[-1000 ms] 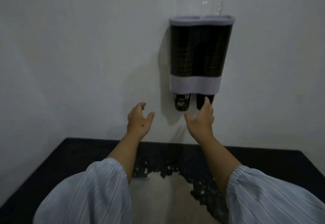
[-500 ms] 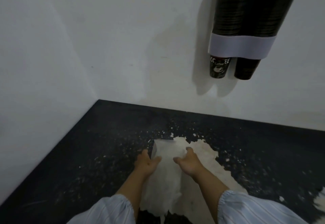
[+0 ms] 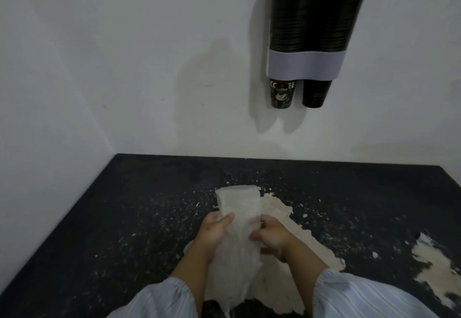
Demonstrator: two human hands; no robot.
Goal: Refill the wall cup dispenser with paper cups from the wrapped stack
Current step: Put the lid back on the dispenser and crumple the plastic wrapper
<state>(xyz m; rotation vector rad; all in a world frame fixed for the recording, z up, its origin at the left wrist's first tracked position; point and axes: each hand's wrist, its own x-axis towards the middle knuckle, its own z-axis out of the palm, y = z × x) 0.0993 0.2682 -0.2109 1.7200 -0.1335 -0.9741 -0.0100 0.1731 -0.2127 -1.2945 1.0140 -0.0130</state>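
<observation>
Your dark twin-tube wall cup dispenser is packed with black paper cups, one black printed coffee cup poking from each outlet. The translucent plastic-wrapped stack sits between your hands, left hand and right hand gripping its sides above the worn black tabletop.

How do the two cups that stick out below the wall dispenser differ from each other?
The left cup shows white print, the word "Coffee" and a small cup drawing; the right cup shows a plain dark side with no print that can be read. The left cup hangs about straight, while the right cup leans slightly, its bottom toward the left. Both are dark paper cups, bottom down, under the dispenser's pale band.
</observation>
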